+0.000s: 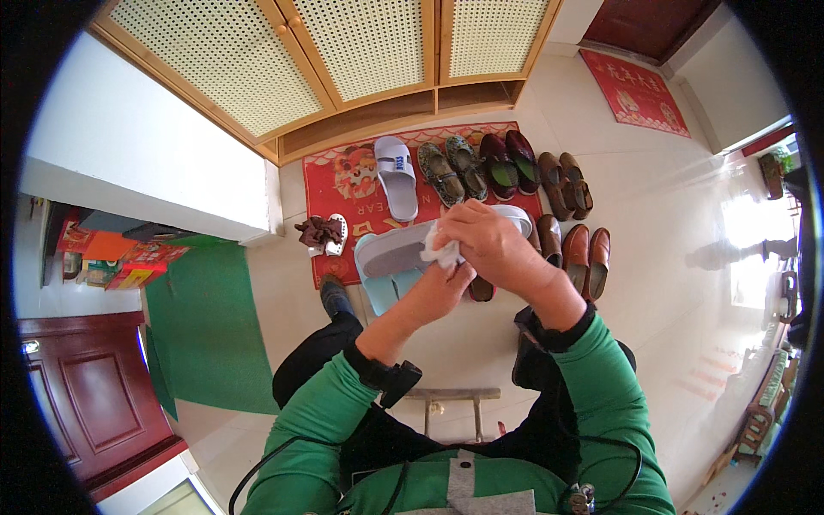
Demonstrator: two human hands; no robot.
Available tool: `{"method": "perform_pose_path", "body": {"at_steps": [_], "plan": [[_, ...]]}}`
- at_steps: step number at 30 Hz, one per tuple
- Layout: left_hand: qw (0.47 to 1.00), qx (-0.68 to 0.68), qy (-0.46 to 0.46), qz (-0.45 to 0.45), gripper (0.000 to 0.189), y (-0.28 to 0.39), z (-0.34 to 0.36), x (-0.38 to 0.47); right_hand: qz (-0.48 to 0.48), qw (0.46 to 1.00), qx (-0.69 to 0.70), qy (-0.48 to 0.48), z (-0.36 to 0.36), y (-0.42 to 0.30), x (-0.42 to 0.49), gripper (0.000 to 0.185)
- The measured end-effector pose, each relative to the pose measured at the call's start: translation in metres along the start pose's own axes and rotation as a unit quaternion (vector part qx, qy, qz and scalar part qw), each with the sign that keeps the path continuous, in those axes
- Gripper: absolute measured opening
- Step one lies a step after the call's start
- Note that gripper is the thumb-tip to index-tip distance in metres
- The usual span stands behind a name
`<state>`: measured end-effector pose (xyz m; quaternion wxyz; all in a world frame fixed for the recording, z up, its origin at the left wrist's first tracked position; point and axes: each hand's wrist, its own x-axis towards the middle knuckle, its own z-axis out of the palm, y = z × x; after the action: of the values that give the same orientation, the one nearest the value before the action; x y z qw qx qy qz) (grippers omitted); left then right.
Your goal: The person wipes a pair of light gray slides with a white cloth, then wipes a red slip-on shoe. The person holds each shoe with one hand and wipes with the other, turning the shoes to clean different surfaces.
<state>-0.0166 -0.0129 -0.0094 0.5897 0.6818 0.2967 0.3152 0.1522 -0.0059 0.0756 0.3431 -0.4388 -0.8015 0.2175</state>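
Observation:
A white slide sandal with a grey footbed (393, 252) is held up crosswise before me, larger in view than the shoes on the floor. My left hand (444, 290) grips its near side, with most fingers hidden. My right hand (483, 241) is over the middle of the sandal, closed on a crumpled white tissue (441, 248). The tissue also touches my left hand. Behind the right hand, the sandal's white strap (515, 215) shows. Light blue slippers (386, 286) appear just below the sandal. Its likely mate, another white slide (397, 180), rests on the red mat (328, 199).
Beyond the hands stand patterned shoes (452, 168), dark red shoes (508, 164) and brown leather shoes (586, 261). Small white sandals with a brown bow (325, 233) are left. A wooden shoe cabinet (360, 58) borders the far side. Between my legs is a low stool (454, 394).

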Motion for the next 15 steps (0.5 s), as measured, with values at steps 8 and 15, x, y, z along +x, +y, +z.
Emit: {"method": "perform_pose_path", "body": {"at_steps": [8, 15], "plan": [[0.995, -0.060, 0.048, -0.070, 0.033, 0.013, -0.007, 0.004, 0.166, 0.983, 0.076, 0.019, -0.050, 0.004, 0.000, 0.022], [0.989, 0.050, -0.036, -0.133, 0.029, 0.018, -0.002, 0.004, 0.075, 0.997, -0.010, 0.019, 0.012, 0.006, -0.001, 0.029]]}}
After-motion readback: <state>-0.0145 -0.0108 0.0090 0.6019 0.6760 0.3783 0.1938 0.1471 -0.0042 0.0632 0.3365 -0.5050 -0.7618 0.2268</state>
